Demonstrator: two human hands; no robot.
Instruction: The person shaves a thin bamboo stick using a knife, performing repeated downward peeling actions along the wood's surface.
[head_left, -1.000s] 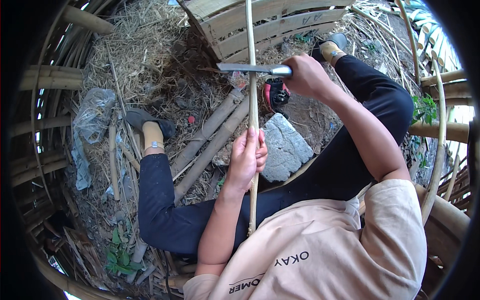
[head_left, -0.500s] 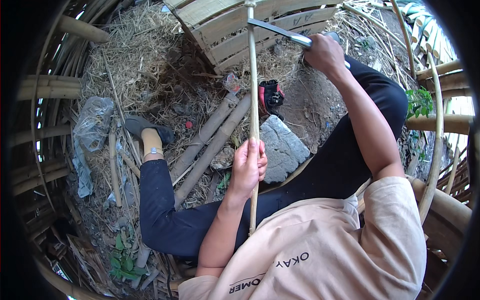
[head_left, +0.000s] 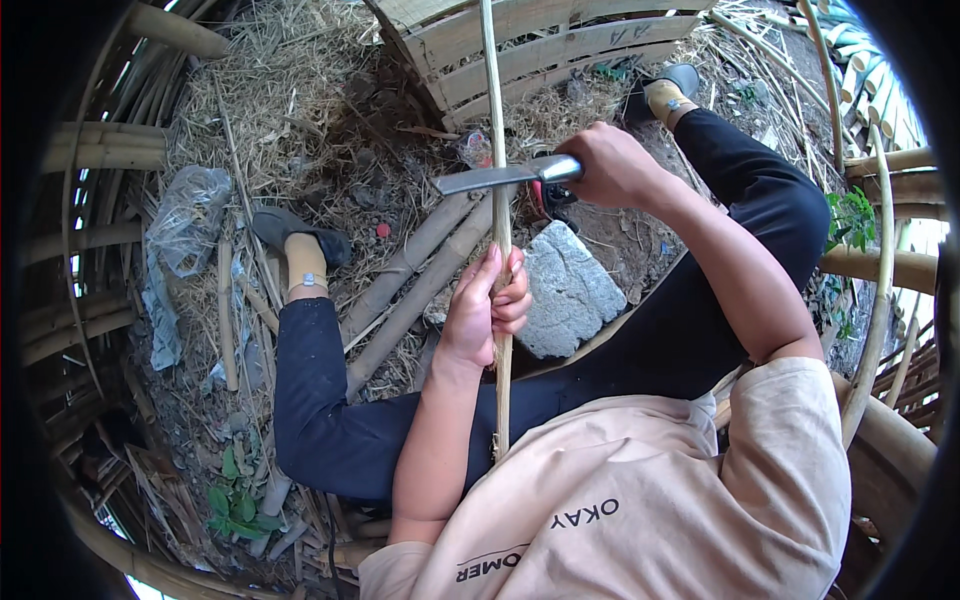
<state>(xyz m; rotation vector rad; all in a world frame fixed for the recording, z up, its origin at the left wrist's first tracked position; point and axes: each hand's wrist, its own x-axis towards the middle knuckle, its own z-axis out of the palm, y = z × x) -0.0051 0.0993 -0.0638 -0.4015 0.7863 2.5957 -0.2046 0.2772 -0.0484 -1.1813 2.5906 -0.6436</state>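
A long pale wooden stick (head_left: 497, 110) runs upright through the middle of the view, its near end against my shirt. My left hand (head_left: 488, 308) is wrapped round its lower part, thumb along the wood. In my right hand (head_left: 612, 166) is the metal-ended handle of a knife (head_left: 485, 180), a straight dark blade with a squared, slanted tip. The blade lies across the stick, a short way beyond my left hand, and points left. Whether its edge bites into the wood cannot be made out.
A grey stone block (head_left: 562, 290) lies between my legs. Two bamboo poles (head_left: 410, 270) rest on the straw-covered ground, with a red and black item (head_left: 548, 198) close by. A slatted wooden crate (head_left: 560, 58) stands beyond. Clear plastic (head_left: 188, 222) lies at left; bamboo rails (head_left: 105, 150) surround me.
My right hand has drawn the knife along the stick toward me, from near the crate to close to my left hand. The left hand has shifted slightly away from my body, still gripping.
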